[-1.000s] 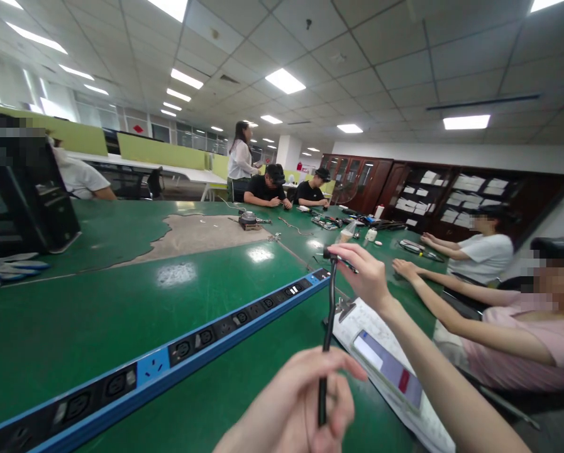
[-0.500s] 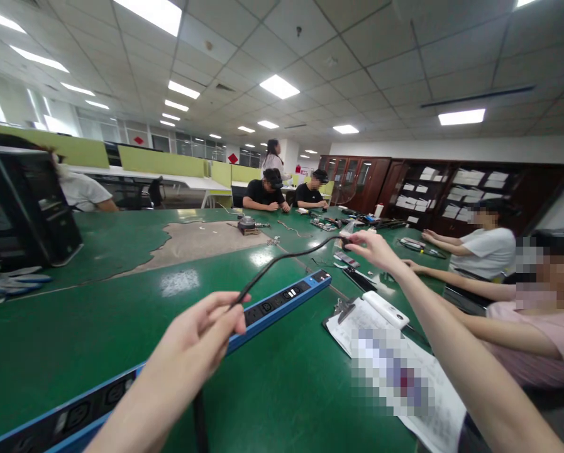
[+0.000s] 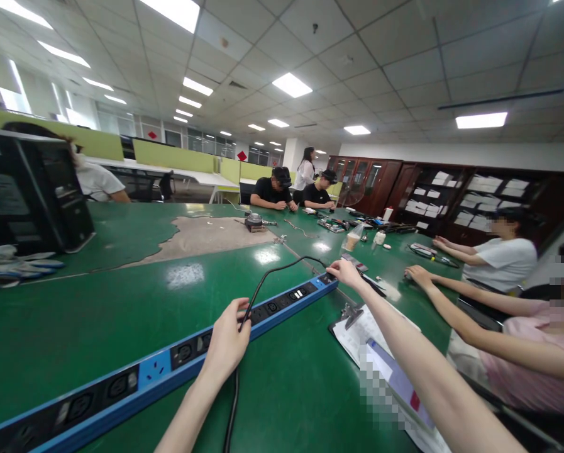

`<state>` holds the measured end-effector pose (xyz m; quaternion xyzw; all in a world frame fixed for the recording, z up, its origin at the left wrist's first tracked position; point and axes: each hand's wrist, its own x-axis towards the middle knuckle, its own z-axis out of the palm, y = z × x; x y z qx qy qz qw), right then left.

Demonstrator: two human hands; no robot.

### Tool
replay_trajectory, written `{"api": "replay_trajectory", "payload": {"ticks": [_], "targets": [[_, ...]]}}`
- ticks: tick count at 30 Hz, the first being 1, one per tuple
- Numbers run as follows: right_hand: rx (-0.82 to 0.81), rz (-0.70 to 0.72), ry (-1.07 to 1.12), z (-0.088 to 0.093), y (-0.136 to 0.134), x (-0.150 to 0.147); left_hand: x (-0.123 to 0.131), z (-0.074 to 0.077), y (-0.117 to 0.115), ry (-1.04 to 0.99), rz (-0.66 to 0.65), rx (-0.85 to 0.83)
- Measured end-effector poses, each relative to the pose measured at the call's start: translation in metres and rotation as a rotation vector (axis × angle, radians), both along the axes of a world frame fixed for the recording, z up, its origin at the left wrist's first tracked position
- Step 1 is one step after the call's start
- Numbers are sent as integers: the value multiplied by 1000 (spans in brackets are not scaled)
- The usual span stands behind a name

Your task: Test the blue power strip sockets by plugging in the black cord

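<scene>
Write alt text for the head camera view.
Two bare hands hold a black cable over a blue power strip on a green table: left hand mid-cable, right hand at the strip's far end. Other people sit around the table.
</scene>
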<state>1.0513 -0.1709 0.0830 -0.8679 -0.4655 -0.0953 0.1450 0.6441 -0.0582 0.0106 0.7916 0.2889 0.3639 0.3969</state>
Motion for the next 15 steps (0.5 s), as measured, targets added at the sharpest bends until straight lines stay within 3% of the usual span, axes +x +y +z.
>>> {"api": "replay_trajectory", "payload": {"ticks": [3, 8, 15], "targets": [[-7, -24, -13, -8, 11, 2, 1, -10, 0, 51, 30, 79], [-14, -29, -39, -12, 23, 0, -4, -7, -4, 250, 179, 394], [-92, -85, -120, -9, 30, -5, -5, -11, 3, 427, 177, 482]]}}
